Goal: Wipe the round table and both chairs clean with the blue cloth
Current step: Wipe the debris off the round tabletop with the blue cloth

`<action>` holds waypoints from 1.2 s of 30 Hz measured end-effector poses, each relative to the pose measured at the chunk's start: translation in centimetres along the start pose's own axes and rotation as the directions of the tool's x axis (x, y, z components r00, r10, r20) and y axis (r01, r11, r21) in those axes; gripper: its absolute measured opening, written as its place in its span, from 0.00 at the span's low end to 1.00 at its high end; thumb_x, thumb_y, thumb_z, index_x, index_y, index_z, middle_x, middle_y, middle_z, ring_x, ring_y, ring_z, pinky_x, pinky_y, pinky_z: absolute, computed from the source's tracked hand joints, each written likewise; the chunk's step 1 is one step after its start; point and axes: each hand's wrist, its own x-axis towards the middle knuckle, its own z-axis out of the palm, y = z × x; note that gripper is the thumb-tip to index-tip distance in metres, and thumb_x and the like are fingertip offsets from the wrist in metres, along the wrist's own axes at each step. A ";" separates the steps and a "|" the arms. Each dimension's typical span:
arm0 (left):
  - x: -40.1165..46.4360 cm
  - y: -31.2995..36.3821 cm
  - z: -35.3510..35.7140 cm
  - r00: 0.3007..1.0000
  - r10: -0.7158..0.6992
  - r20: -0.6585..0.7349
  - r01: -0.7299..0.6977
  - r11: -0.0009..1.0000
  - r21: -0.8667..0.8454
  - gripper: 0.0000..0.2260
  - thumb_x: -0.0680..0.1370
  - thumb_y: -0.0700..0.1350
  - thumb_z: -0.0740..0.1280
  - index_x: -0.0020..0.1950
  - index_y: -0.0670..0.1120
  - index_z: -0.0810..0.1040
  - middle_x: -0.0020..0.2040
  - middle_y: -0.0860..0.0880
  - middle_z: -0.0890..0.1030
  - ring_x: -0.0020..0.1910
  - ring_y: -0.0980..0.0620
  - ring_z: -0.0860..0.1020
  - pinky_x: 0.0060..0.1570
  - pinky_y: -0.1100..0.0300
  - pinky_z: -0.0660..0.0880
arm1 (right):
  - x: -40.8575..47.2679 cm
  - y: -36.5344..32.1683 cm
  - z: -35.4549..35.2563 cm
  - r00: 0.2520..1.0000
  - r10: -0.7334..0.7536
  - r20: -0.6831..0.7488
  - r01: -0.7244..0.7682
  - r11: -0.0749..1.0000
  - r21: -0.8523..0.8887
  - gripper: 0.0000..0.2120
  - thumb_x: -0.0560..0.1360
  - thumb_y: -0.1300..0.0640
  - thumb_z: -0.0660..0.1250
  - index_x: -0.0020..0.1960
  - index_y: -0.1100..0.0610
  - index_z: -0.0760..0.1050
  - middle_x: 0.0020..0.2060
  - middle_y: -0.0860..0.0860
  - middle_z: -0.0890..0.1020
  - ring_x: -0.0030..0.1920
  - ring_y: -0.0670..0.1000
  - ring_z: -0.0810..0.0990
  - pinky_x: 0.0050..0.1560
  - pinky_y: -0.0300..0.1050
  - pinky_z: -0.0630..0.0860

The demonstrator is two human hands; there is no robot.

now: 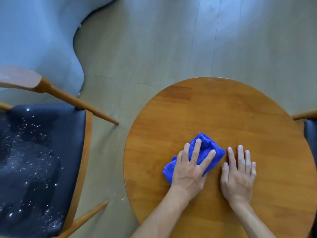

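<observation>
Left hand (188,169) flat, fingers straight and spread, pressing the blue cloth (208,149) onto the round wooden table (223,109), lower centre of frame. Right hand (238,176) released, palm down on bare tabletop just beside the cloth. Left chair (42,169): dark seat speckled white. Second chair (310,133) at right edge.

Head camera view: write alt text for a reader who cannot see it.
A left hand presses a blue cloth flat on a round wooden table, with the right hand resting open beside it. A chair to the left has white specks across its dark seat.
</observation>
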 end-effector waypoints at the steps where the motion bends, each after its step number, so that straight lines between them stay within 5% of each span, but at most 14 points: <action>1: -0.3 -2.1 -0.8 0.999 0.041 -0.007 -0.041 0.999 0.010 0.27 0.70 0.53 0.69 0.70 0.56 0.73 0.72 0.41 0.70 0.59 0.36 0.77 0.52 0.49 0.76 | 0.0 0.1 0.0 1.000 0.005 0.004 -0.005 1.000 0.001 0.26 0.78 0.51 0.49 0.73 0.57 0.67 0.75 0.57 0.62 0.75 0.59 0.59 0.72 0.62 0.55; 4: -0.9 -10.6 -3.9 0.991 -0.107 -0.084 0.113 0.991 0.069 0.27 0.69 0.48 0.73 0.69 0.52 0.75 0.71 0.40 0.70 0.54 0.35 0.77 0.50 0.47 0.76 | 0.1 0.1 0.0 0.999 0.024 0.030 -0.024 1.000 0.007 0.26 0.78 0.50 0.48 0.74 0.56 0.65 0.76 0.56 0.60 0.76 0.57 0.56 0.74 0.60 0.52; 7: -3.6 -15.7 -5.9 0.866 -0.454 -0.209 0.463 0.886 -0.004 0.25 0.73 0.43 0.71 0.70 0.45 0.73 0.73 0.37 0.67 0.55 0.33 0.75 0.55 0.42 0.74 | 0.0 0.0 0.1 0.999 0.027 0.028 -0.027 1.000 -0.008 0.26 0.78 0.50 0.48 0.74 0.56 0.64 0.76 0.56 0.60 0.76 0.58 0.55 0.74 0.60 0.51; 9: -6.8 -14.1 -5.1 0.830 -0.504 -0.240 0.512 0.858 -0.031 0.24 0.74 0.44 0.67 0.71 0.43 0.71 0.72 0.36 0.67 0.55 0.34 0.74 0.54 0.42 0.75 | -0.1 -0.2 0.1 1.000 0.026 0.018 -0.025 0.999 -0.026 0.26 0.78 0.51 0.49 0.74 0.56 0.64 0.76 0.57 0.60 0.76 0.58 0.56 0.74 0.61 0.52; 11: -10.5 -9.8 -3.2 0.880 -0.416 -0.228 0.430 0.903 0.014 0.25 0.73 0.44 0.65 0.70 0.47 0.71 0.71 0.37 0.66 0.55 0.35 0.74 0.54 0.42 0.74 | -0.1 -0.4 0.0 1.000 0.022 0.021 -0.021 0.999 -0.038 0.26 0.78 0.51 0.49 0.74 0.57 0.63 0.76 0.58 0.60 0.76 0.59 0.56 0.74 0.61 0.52; 14: -13.3 -3.1 -0.2 0.988 -0.072 -0.135 0.077 0.997 0.030 0.26 0.69 0.50 0.65 0.67 0.55 0.73 0.71 0.41 0.70 0.54 0.39 0.77 0.54 0.47 0.70 | 0.0 -0.2 0.0 1.000 0.018 0.012 -0.017 0.999 -0.034 0.26 0.78 0.51 0.49 0.74 0.57 0.64 0.75 0.57 0.61 0.76 0.59 0.56 0.73 0.61 0.53; 18: -8.6 -4.9 -1.3 0.964 0.258 -0.061 -0.258 0.966 0.005 0.25 0.68 0.50 0.71 0.65 0.56 0.78 0.69 0.43 0.73 0.50 0.41 0.81 0.47 0.52 0.76 | -0.2 -0.1 0.0 1.000 0.014 0.011 -0.014 1.000 -0.016 0.26 0.78 0.51 0.49 0.73 0.57 0.65 0.75 0.57 0.61 0.76 0.58 0.57 0.74 0.61 0.53; 24: -0.8 -16.0 -5.7 0.982 -0.123 -0.142 0.143 0.979 0.142 0.24 0.74 0.48 0.68 0.70 0.50 0.73 0.73 0.40 0.67 0.55 0.34 0.74 0.51 0.43 0.72 | -0.2 0.0 0.0 0.999 0.016 0.033 -0.016 1.000 -0.018 0.26 0.78 0.50 0.47 0.74 0.55 0.64 0.76 0.56 0.60 0.76 0.58 0.55 0.75 0.60 0.51; 28: -9.3 -12.3 -3.3 0.989 -0.018 -0.149 0.038 0.990 0.135 0.23 0.73 0.47 0.68 0.68 0.49 0.75 0.71 0.40 0.69 0.54 0.35 0.74 0.51 0.45 0.72 | -0.2 0.2 0.0 0.999 0.017 0.046 -0.016 1.000 -0.014 0.26 0.79 0.51 0.48 0.75 0.54 0.62 0.76 0.56 0.58 0.77 0.57 0.54 0.75 0.59 0.49; 32: -19.7 -0.8 0.8 0.982 0.115 -0.151 -0.113 0.993 0.027 0.23 0.70 0.41 0.68 0.64 0.52 0.75 0.68 0.40 0.73 0.53 0.37 0.75 0.47 0.44 0.75 | -0.1 0.2 -0.4 0.995 0.012 0.097 -0.012 1.000 -0.004 0.24 0.81 0.54 0.53 0.76 0.53 0.60 0.77 0.55 0.55 0.78 0.56 0.50 0.76 0.56 0.44; 36: -20.8 10.4 4.5 0.956 0.291 0.020 -0.289 0.955 -0.071 0.20 0.77 0.41 0.55 0.59 0.59 0.80 0.62 0.47 0.79 0.46 0.43 0.83 0.44 0.52 0.79 | 0.3 1.6 -2.4 0.976 -0.011 0.217 -0.061 0.945 0.322 0.22 0.81 0.55 0.54 0.74 0.52 0.63 0.77 0.51 0.57 0.78 0.52 0.49 0.76 0.51 0.44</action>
